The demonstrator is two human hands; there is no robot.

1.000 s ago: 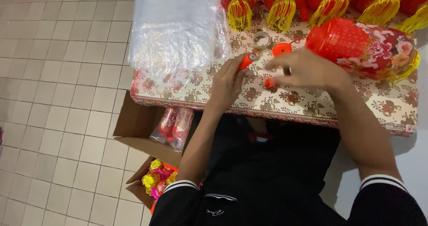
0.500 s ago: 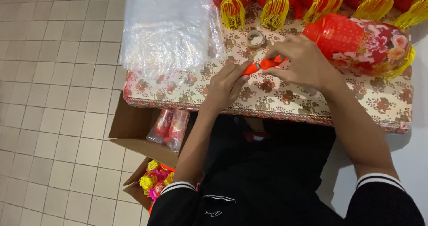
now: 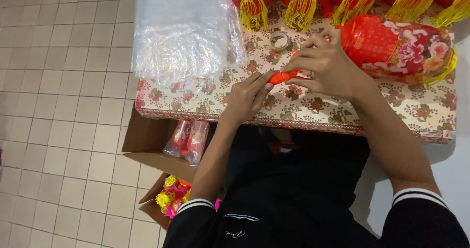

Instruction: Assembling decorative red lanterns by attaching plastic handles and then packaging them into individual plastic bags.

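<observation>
Head view, looking down.

Left hand (image 3: 249, 97): fingers pinched shut on one end of a small orange-red plastic piece (image 3: 283, 76), held just above the floral-patterned surface (image 3: 313, 112).

Right hand (image 3: 329, 66): fingers curled closed over the other end of the same piece, beside a red lantern with flower print (image 3: 399, 47) lying on its side.

Handling note: a steady two-ended pinch, kept low over the surface, seems best so the small piece does not slip or twist.

Packaging: stack of clear plastic bags (image 3: 183, 30), upper left of the surface. Roll of tape (image 3: 279, 41), behind the hands. Row of red lanterns with yellow tassels (image 3: 301, 5), far edge. Open cardboard box (image 3: 159, 147), floor, holding bagged red items; second box (image 3: 164, 204) with yellow-pink pieces.
</observation>
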